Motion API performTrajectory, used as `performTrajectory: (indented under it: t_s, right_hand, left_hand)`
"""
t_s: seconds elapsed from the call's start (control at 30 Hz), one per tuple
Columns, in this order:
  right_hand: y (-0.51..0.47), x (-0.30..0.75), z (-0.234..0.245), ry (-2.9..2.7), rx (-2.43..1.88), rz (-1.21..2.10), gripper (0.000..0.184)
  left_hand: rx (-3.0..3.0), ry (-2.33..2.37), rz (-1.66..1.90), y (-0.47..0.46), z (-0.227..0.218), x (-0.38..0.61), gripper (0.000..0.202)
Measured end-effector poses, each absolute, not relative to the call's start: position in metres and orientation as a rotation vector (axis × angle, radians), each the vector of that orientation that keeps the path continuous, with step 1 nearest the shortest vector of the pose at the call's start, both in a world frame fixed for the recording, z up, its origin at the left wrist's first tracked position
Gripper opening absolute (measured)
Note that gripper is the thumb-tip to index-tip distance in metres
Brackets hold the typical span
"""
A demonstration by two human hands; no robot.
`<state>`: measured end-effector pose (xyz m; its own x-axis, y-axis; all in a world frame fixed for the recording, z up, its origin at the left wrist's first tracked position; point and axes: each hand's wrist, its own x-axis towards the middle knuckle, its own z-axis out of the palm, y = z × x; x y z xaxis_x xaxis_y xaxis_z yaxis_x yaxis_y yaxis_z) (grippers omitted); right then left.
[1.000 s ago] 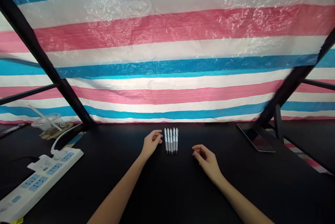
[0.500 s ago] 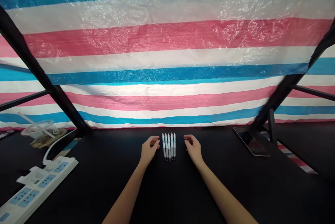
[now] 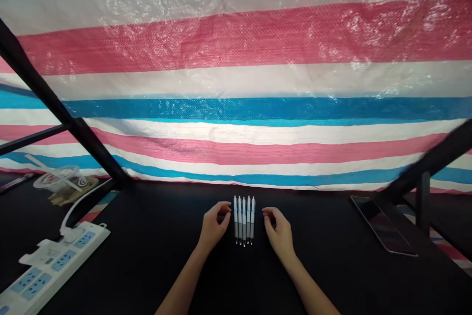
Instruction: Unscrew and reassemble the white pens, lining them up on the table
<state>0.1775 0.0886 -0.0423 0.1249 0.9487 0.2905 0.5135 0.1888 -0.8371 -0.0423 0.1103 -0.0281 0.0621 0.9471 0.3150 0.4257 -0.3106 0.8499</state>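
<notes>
Several white pens (image 3: 244, 221) lie side by side in a tidy row on the black table, their tips toward me. Just left of the row rests my left hand (image 3: 215, 226), fingers curved and thumb apart, holding nothing. On the other side is my right hand (image 3: 279, 232), bent in the same loose way with a gap between thumb and fingers, and it too is without anything in it. Both hands are close to the pens; a narrow strip of table shows between each hand and the row.
A white power strip (image 3: 55, 266) with a plug and cable lies at left, near a clear plastic cup (image 3: 62, 177) with a straw. At right is a dark tablet or phone (image 3: 383, 224). Black frame bars and a striped tarp (image 3: 236, 153) enclose the back.
The head view has shifted and tilted, so the pens appear lower and slightly right. Both hands have come a little nearer to the row. The pens keep their arrangement.
</notes>
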Motion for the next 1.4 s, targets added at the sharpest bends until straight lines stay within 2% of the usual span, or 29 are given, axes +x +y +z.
performTrajectory:
  t_s: [0.2, 0.4, 0.47, 0.57, 0.97, 1.3, 1.4]
  right_hand:
    - [0.088, 0.176, -0.041, -1.545, -1.464, 0.59, 0.024]
    - [0.088, 0.174, -0.039, -1.588, -1.42, 0.574, 0.022]
    - [0.088, 0.175, -0.038, -1.632, -1.393, 0.566, 0.024]
    - [0.084, 0.176, -0.033, -1.737, -1.342, 0.554, 0.03]
    - [0.065, 0.18, -0.017, -2.127, -1.213, 0.617, 0.06]
    - [0.076, 0.207, -0.021, -2.072, -1.29, 0.66, 0.05]
    - [0.079, 0.212, -0.022, -2.042, -1.312, 0.644, 0.047]
  left_hand:
    - [1.968, 1.238, 1.087, 0.102, -0.02, -0.043, 0.031]
    - [2.151, 1.081, 0.862, 0.091, -0.015, -0.048, 0.07]
    - [2.193, 1.065, 0.796, 0.092, -0.019, -0.048, 0.076]
    - [2.262, 1.058, 0.779, 0.094, -0.024, -0.047, 0.074]
    - [2.373, 1.087, 0.843, 0.088, -0.02, -0.036, 0.043]
    - [2.429, 1.074, 0.827, 0.098, -0.026, 0.002, 0.038]
    - [2.442, 1.033, 0.815, 0.107, -0.024, 0.004, 0.046]
